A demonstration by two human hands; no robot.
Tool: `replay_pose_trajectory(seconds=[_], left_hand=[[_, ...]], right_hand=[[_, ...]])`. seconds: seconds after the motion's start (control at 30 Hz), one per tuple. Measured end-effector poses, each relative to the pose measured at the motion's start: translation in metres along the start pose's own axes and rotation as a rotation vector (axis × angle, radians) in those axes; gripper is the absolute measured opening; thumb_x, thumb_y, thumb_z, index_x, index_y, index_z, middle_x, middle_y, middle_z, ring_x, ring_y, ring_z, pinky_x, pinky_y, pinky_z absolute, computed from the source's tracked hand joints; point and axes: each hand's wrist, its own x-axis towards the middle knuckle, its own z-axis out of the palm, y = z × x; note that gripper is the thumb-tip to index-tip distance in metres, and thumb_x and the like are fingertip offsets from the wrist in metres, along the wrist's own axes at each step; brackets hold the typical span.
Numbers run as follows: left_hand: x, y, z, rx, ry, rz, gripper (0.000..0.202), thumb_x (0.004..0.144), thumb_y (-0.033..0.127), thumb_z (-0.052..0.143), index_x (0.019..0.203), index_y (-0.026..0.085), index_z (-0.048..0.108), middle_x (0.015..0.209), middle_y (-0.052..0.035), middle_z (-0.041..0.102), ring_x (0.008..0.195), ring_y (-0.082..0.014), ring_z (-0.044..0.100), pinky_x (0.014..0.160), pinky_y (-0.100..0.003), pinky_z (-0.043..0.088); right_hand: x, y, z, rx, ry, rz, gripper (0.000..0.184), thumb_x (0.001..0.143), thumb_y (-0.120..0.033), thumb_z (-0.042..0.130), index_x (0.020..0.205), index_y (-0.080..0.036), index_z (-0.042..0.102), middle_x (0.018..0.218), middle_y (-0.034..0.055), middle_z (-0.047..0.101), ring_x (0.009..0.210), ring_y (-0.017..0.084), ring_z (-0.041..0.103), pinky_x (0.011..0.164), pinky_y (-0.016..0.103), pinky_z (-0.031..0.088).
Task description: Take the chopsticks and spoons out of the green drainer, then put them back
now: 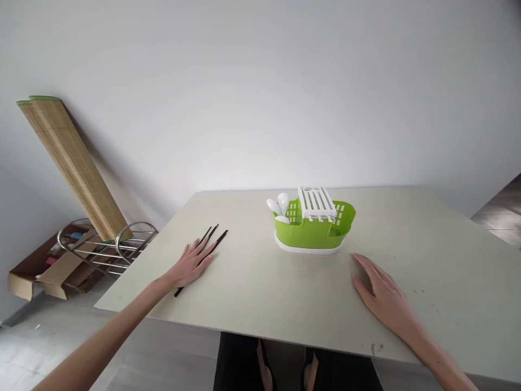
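Black chopsticks [220, 237] lie on the left part of the table, partly hidden under my left hand [192, 264]. That hand rests flat over them with its fingers stretched out. A green utensil basket [303, 235] with a white base stands upright past the middle of the table. White spoons [284, 202] lean in its left end, and a white slotted rack [317, 202] bridges its top. To the right of the basket, apart from it, my right hand [377, 288] rests on the table with fingers extended and holding nothing.
The pale table [252, 293] reaches back to the white wall. On the left, rolled bamboo mats [77, 163] lean on the wall above a metal rack [106, 252]. Opened cardboard boxes [61, 266] sit on the floor beneath. My legs are under the table's front edge.
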Motion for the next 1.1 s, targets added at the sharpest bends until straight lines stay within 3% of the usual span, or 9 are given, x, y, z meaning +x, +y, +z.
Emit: replay_pose_trajectory(seconds=[0.2,0.4,0.53,0.67,0.77,0.93,1.1], left_hand=[[0.004,0.017,-0.016,0.029,-0.081,-0.017,0.066,0.108,0.065,0.020,0.169,0.040,0.023,0.176,0.0053,0.023,0.165,-0.0360,0.005,0.129,-0.071,0.003],[0.012,0.041,-0.035,0.029,-0.045,-0.003,0.066,0.108,0.066,0.022,0.168,0.041,0.027,0.176,0.0048,0.025,0.165,-0.0334,0.008,0.131,-0.067,0.007],[0.030,0.083,-0.057,-0.036,0.131,0.128,0.067,0.109,0.063,0.025,0.170,0.036,0.025,0.178,0.0013,0.022,0.165,-0.0295,0.015,0.134,-0.058,0.013],[0.058,0.147,-0.080,-0.181,0.340,0.232,0.062,0.108,0.063,0.033,0.163,0.033,0.039,0.172,-0.0036,0.039,0.161,-0.0280,0.030,0.132,-0.052,0.027],[0.086,0.190,-0.088,-0.337,0.429,0.213,0.066,0.105,0.065,0.043,0.159,0.028,0.041,0.164,-0.0103,0.049,0.154,-0.0303,0.043,0.126,-0.051,0.038],[0.133,0.225,-0.087,-0.440,0.382,0.251,0.099,0.088,0.071,0.069,0.163,0.020,0.029,0.164,-0.0217,0.044,0.151,-0.0361,0.045,0.120,-0.052,0.044],[0.151,0.229,-0.084,-0.313,0.292,0.327,0.071,0.089,0.074,0.063,0.137,0.022,0.064,0.156,-0.0190,0.052,0.146,-0.0366,0.050,0.119,-0.055,0.045]], right_hand=[[0.002,-0.001,-0.001,0.000,-0.004,-0.002,0.056,0.107,-0.049,0.037,0.158,-0.025,0.044,0.159,0.0095,0.056,0.145,0.032,0.053,0.119,0.053,0.046],[0.002,-0.003,-0.001,0.020,0.020,-0.013,0.055,0.107,-0.049,0.037,0.156,-0.025,0.046,0.157,0.0098,0.057,0.144,0.032,0.055,0.118,0.054,0.047],[0.003,-0.003,0.001,0.038,0.026,-0.019,0.055,0.108,-0.049,0.037,0.156,-0.026,0.046,0.157,0.0098,0.057,0.145,0.032,0.053,0.119,0.055,0.046],[0.005,-0.003,0.002,0.055,0.039,-0.025,0.054,0.108,-0.048,0.037,0.157,-0.027,0.045,0.158,0.0094,0.057,0.147,0.032,0.052,0.119,0.055,0.046],[0.005,-0.002,0.004,0.065,0.058,-0.031,0.055,0.107,-0.047,0.038,0.158,-0.028,0.045,0.157,0.0098,0.058,0.146,0.033,0.053,0.119,0.056,0.046],[0.006,-0.003,0.004,0.072,0.053,-0.028,0.054,0.108,-0.047,0.036,0.158,-0.027,0.044,0.158,0.0099,0.056,0.147,0.033,0.052,0.120,0.057,0.044],[0.007,-0.006,0.000,0.085,0.038,-0.032,0.054,0.108,-0.047,0.035,0.157,-0.027,0.045,0.159,0.0101,0.056,0.148,0.031,0.051,0.120,0.054,0.044]])
